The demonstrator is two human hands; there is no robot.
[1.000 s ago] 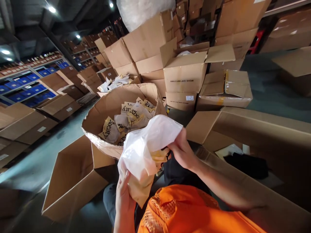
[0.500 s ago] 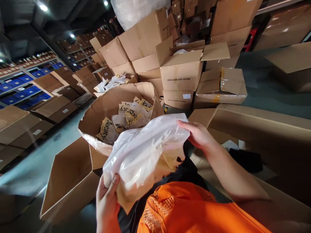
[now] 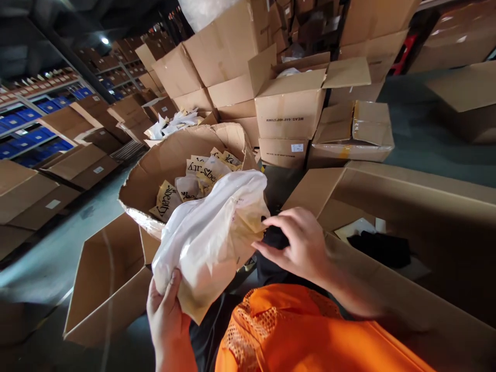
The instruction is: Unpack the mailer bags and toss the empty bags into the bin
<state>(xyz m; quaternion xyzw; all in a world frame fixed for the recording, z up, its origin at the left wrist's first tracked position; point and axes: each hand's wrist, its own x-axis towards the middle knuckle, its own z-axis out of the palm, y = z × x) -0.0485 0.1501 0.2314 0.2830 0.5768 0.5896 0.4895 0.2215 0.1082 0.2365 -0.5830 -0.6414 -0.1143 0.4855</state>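
Note:
A white plastic packaging bag (image 3: 209, 232) with a yellowish lower part slants in front of my body. My left hand (image 3: 166, 305) pinches its lower left corner, thumb on top and fingers beneath. At the bag's right edge my right hand (image 3: 298, 245) has its thumb and fingers apart, the fingertips close to or touching the yellowish part. Behind the bag stands a round-bent cardboard box (image 3: 143, 181). Inside it lie several yellow-and-white packages (image 3: 205, 173) with black lettering.
An open carton (image 3: 112, 289) stands at the lower left. On the right, a large open carton (image 3: 418, 186) contains a black item (image 3: 382, 248) and pale packets. Stacked cartons (image 3: 290, 116) line the back, and shelves with blue bins (image 3: 29, 116) stand far left.
My right hand has let go of the bag's upper right corner and moved down and left to its right edge. The bag's right side has folded inward; my left hand keeps its hold.

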